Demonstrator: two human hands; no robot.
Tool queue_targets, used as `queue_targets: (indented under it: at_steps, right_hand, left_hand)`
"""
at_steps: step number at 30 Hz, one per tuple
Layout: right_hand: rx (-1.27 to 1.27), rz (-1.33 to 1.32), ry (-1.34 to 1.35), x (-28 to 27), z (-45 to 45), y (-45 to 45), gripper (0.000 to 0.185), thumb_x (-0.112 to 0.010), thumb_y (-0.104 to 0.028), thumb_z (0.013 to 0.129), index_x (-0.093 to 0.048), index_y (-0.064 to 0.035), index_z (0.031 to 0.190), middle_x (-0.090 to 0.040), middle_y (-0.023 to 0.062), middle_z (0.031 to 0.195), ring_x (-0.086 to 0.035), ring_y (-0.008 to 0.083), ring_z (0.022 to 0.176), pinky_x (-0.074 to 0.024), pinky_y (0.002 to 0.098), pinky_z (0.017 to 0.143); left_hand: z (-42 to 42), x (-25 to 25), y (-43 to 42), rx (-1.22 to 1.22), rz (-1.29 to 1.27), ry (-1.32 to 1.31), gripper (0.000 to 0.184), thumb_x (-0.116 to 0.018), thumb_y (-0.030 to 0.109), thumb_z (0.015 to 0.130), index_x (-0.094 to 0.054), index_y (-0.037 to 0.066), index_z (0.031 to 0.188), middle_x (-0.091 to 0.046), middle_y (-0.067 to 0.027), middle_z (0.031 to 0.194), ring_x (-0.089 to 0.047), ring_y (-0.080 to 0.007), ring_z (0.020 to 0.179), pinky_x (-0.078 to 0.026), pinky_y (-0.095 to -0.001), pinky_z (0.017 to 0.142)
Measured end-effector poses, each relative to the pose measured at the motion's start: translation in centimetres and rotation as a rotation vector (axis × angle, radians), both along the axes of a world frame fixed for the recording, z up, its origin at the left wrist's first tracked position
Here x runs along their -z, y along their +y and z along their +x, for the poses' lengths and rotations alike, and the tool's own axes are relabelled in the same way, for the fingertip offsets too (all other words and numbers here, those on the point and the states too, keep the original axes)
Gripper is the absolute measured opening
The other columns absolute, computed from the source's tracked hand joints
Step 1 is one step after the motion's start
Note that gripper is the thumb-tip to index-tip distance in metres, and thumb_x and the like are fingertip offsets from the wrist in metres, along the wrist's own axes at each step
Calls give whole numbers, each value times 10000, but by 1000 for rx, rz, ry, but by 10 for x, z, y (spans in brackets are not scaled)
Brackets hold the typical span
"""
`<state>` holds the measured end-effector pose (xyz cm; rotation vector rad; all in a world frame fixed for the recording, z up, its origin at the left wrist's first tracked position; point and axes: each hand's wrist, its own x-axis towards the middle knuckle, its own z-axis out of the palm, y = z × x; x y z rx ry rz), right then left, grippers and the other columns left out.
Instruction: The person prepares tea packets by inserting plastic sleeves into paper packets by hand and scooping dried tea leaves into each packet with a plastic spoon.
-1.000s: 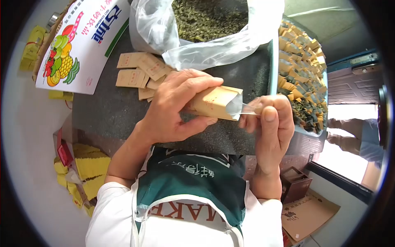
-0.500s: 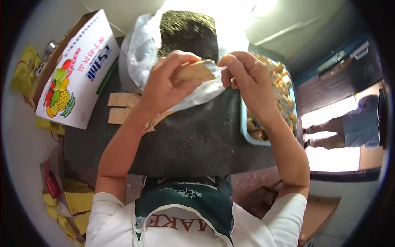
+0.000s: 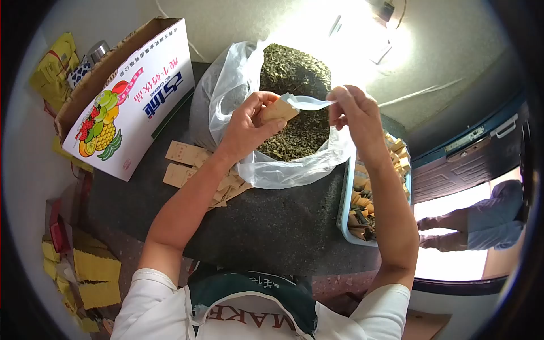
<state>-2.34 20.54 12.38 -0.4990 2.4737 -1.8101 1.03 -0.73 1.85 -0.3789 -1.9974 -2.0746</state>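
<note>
My left hand (image 3: 253,123) is closed on a small brown paper packet (image 3: 279,111), tilted over the heap of dried leaves. My right hand (image 3: 357,110) pinches the end of a thin, curved, white plastic spoon (image 3: 311,103). The spoon's other end is at the packet's mouth; whether it reaches inside is hidden. Below both hands, a large clear plastic bag (image 3: 272,177) stands open, full of dark green dried leaves (image 3: 292,139). Several flat brown packets (image 3: 182,174) lie on the dark table beside my left forearm.
A blue tray (image 3: 344,218) of upright, filled packets (image 3: 362,204) stands under my right forearm. A printed fruit carton (image 3: 127,107) is on the left of the table (image 3: 277,226). Yellow stacks (image 3: 97,277) are at lower left. Another person (image 3: 481,221) stands by the doorway.
The camera view has shifted, so the table's things appear lower. My right hand has drawn a little away from the packet, and more of the white spoon shows between my hands.
</note>
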Motion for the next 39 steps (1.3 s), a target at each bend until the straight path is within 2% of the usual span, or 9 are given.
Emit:
queue_targets:
  at_steps: [9,11,13,17,19,21,24,28,39]
  right_hand:
    - [199,265,239,7,-14,8,298,-520,-290,1020,-680,-52,941,-605,25,658,-588,105,604,-471,265,571]
    - [166,641,583,18,-21,2,293,-471,-278,1019,-675,-69,993,-661,119,699,-670,220,639,-520,364,611]
    - [167,1061,523,33,-32,-15,269,-421,-225,1012,-638,-77,1068,-687,220,826,-681,419,780,-524,496,702]
    - [105,794,469,62,-47,-47,215,-511,-201,977,-651,-38,989,-682,220,880,-667,409,866,-511,459,737]
    - [-51,579,383,80,-63,-53,131,-574,-86,893,-652,1,953,-681,197,876,-664,384,869,-510,398,762]
    - [-49,436,401,93,-69,-56,163,-571,-120,893,-669,0,944,-684,186,902,-669,362,889,-509,389,793]
    - [14,363,173,81,-65,-49,235,-544,-187,922,-708,-19,931,-684,165,949,-657,328,899,-497,387,836]
    - [59,122,-101,57,-54,-36,262,-506,-230,1010,-666,-28,1060,-638,51,801,-580,104,632,-493,249,573]
    - [61,71,-38,-3,-22,10,257,-513,-244,1033,-680,-48,1021,-591,12,723,-524,80,619,-432,251,565]
  left_hand:
    - [0,7,0,-18,-48,30,445,-772,97,830,-575,62,1227,-630,-44,1003,-598,-95,913,-509,-262,801]
    - [-1,10,2,-8,0,38,449,-775,102,824,-576,59,1225,-630,-45,998,-597,-96,913,-506,-262,803]
    - [-2,11,3,6,45,49,453,-779,107,819,-577,57,1222,-631,-46,994,-595,-97,914,-503,-261,805]
    - [-3,13,2,-28,-1,104,466,-785,106,804,-579,54,1219,-632,-48,1007,-591,-103,914,-502,-271,818]
    - [-1,12,0,-25,21,106,469,-786,102,801,-579,54,1219,-634,-50,1014,-591,-106,919,-502,-274,824]
    - [2,8,-2,-22,-68,84,484,-756,41,828,-547,44,1264,-620,-44,1103,-583,-103,1043,-484,-268,920]
    - [-1,14,-1,7,21,64,477,-755,49,832,-549,44,1262,-621,-48,1110,-586,-102,1033,-484,-271,919]
    - [-2,12,2,-39,24,101,465,-784,94,796,-576,34,1207,-639,-66,1049,-599,-111,935,-506,-280,840]
    - [-3,10,4,-69,-2,73,471,-797,131,803,-576,28,1206,-643,-62,976,-599,-84,850,-520,-243,767]
